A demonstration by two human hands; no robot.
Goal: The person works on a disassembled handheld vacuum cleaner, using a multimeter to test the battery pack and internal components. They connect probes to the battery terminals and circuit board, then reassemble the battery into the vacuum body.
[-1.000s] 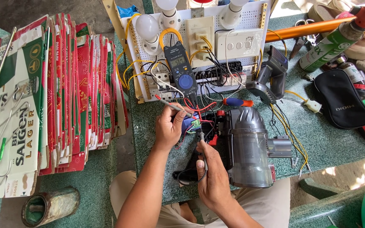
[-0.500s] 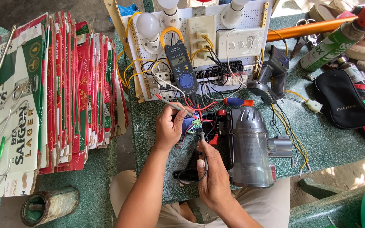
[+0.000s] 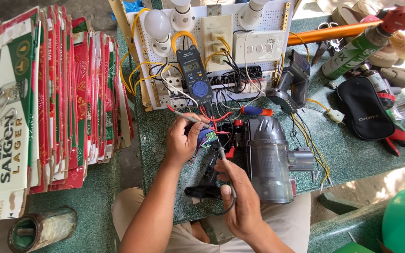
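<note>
flattened cartons [image 3: 48,107], spray can [image 3: 352,51], black pouch [image 3: 364,107]

Two probes [image 3: 221,152] on maybe green PCB [image 3: 208,137]

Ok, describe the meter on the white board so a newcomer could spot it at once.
Start at the white pegboard standing at the back of the green table. Between its bulbs and switch plates hangs the clamp meter. It is the only dark blue handheld unit there, with a yellow loop on top and a round blue dial.
</note>
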